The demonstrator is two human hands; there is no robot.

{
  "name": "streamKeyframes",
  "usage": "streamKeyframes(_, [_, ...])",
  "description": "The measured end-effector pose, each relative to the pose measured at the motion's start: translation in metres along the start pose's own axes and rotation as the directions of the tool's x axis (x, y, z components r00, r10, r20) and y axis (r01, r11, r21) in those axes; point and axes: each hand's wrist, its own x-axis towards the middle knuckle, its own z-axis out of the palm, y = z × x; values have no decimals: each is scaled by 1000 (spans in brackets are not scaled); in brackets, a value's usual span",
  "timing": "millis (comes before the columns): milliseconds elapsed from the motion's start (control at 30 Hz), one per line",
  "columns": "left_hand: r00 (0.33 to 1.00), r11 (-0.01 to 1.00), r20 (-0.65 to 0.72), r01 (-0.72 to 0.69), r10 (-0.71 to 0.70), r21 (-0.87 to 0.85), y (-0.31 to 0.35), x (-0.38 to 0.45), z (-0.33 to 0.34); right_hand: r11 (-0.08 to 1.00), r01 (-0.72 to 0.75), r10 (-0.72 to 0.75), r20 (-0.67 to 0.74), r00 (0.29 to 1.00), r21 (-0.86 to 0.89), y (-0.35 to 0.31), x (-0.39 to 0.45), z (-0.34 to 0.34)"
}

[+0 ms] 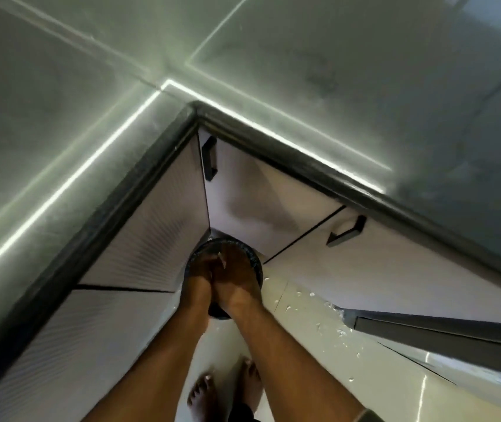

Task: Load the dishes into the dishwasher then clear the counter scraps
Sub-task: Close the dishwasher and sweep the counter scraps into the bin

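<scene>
Left hand (201,271) and right hand (233,274) pressed side by side over a round black bin (255,263); fingers blurred, grip cannot be told. Bin upright, mouth up, in the cabinet corner under the dark countertop (91,71) edge. White scraps (328,318) scattered on pale floor (304,345) to the right.

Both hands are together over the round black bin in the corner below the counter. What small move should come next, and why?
Probably a brush of the left hand against the right hand, so that anything left falls into the black bin directly under them. Whether scraps remain in them is too blurred to tell. White bits already lie on the floor beside the bin.
</scene>
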Motion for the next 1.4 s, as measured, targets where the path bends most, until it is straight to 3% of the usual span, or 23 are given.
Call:
streamKeyframes(100, [981, 989, 130, -147, 142, 27, 14, -49, 0, 998, 23, -30, -130, 991, -56, -26, -38, -29])
streamKeyframes(167, [956, 925, 139, -287, 258, 251, 22, -77, 5, 978, 105, -139, -188, 972, -183, -42, -62, -50])
streamKeyframes(233, [840, 688, 224, -535, 494, 490, 36, -111, 7, 965, 161, -207, -227, 952, -205, -60, -87, -77])
streamKeyframes(333, [671, 449, 379, -723, 638, 524, 48, -150, 16, 954, 220, -272, -278, 921, -202, -83, -119, -116])
streamKeyframes(367, [590, 352, 416, -779, 692, 519, 54, -163, 25, 949, 235, -294, -317, 902, -211, -89, -128, -131])
streamKeyframes(467, [300, -73, 563, -835, 770, 545, 69, -191, 56, 950, 255, -309, -463, 831, -178, -101, -147, -175])
streamKeyframes(567, [344, -144, 651, -805, 677, 575, 85, -210, 92, 963, 210, -270, -546, 793, -170, -91, -155, -218])
streamKeyframes(633, [334, -203, 687, -792, 645, 576, 88, -216, 113, 967, 160, -248, -603, 758, -197, -75, -156, -247])
streamKeyframes(867, [355, -361, 798, -751, 486, 553, 77, -236, 190, 952, -144, -99, -713, 694, -272, -3, -154, -335])
streamKeyframes(1067, [367, -370, 821, -759, 437, 536, 75, -228, 256, 887, -452, 225, -769, 598, -91, 55, -138, -375])
streamKeyframes(1133, [366, -331, 803, -770, 471, 546, 84, -219, 269, 929, -324, 80, -758, 648, -180, 33, -118, -356])
streamKeyframes(1167, [370, -285, 783, -783, 500, 553, 91, -215, 273, 967, -146, -48, -717, 695, -207, 16, -110, -343])
streamKeyframes(1233, [404, -163, 711, -795, 575, 584, 104, -205, 278, 974, 202, -228, -525, 820, -106, -14, -102, -331])
streamKeyframes(1267, [420, -122, 675, -790, 607, 601, 109, -201, 279, 956, 290, -269, -482, 834, -31, -18, -99, -340])
streamKeyframes(1333, [422, -135, 657, -770, 625, 623, 115, -194, 280, 967, 254, -206, -609, 766, -7, -6, -88, -376])
streamKeyframes(1400, [422, -183, 687, -760, 592, 624, 117, -191, 284, 995, 40, -94, -712, 696, -93, 24, -72, -425])
